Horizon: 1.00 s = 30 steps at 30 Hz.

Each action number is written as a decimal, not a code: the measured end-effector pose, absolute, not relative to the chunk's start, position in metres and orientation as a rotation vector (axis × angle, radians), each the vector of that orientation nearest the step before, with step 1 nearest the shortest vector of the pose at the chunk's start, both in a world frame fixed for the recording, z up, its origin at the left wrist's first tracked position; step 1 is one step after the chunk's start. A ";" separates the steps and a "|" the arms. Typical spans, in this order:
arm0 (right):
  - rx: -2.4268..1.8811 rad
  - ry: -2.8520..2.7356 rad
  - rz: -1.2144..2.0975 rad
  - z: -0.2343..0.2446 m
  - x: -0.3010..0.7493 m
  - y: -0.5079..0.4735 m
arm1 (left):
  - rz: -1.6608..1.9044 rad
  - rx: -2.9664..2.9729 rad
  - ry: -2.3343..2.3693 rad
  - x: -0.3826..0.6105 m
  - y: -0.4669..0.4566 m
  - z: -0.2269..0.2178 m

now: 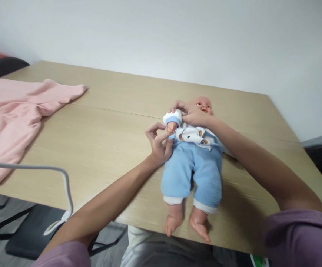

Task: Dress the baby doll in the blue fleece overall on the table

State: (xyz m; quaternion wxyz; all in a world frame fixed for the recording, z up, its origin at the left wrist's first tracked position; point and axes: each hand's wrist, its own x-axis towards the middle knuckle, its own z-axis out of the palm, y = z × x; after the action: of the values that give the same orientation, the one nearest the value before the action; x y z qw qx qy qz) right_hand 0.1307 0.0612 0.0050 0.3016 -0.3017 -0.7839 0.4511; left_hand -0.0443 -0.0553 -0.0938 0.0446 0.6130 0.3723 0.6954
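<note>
A baby doll [202,104] lies on its back on the table, its feet toward me. It wears fluffy blue trousers [177,167] with white cuffs and a white top with an animal-face patch [191,135]. My right hand [192,113] reaches across the doll's chest, its fingers closed on the white sleeve [169,116] above the blue cuff. My left hand [159,142] is beside the doll's waist, with bent fingers and thumb around the small doll hand [172,127] that pokes out of that cuff. My right hand and forearm hide part of the chest.
A pink garment [13,118] is spread over the left end of the wooden table [116,141]. A grey cable [38,167] arches over the near left edge. Below that edge stands a black folding chair [30,230]. A white wall [161,40] rises behind the table.
</note>
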 end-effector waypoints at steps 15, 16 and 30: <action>-1.161 -2.286 0.544 0.012 0.154 -0.007 | 1.652 1.087 0.954 -0.052 -0.017 -0.094; -1.155 -2.313 0.570 0.011 0.154 -0.010 | 1.660 1.092 0.934 -0.053 -0.015 -0.095; -1.089 -1.677 1.353 -0.017 0.164 0.001 | 1.463 0.911 0.900 -0.051 0.005 -0.097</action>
State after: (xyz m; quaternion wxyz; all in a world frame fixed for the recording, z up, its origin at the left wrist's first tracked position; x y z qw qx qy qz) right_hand 0.1644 0.0009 -0.0165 0.3556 -0.4216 -0.6493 0.5237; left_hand -0.0509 0.0045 -0.0968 0.5635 0.3870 0.3823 0.6218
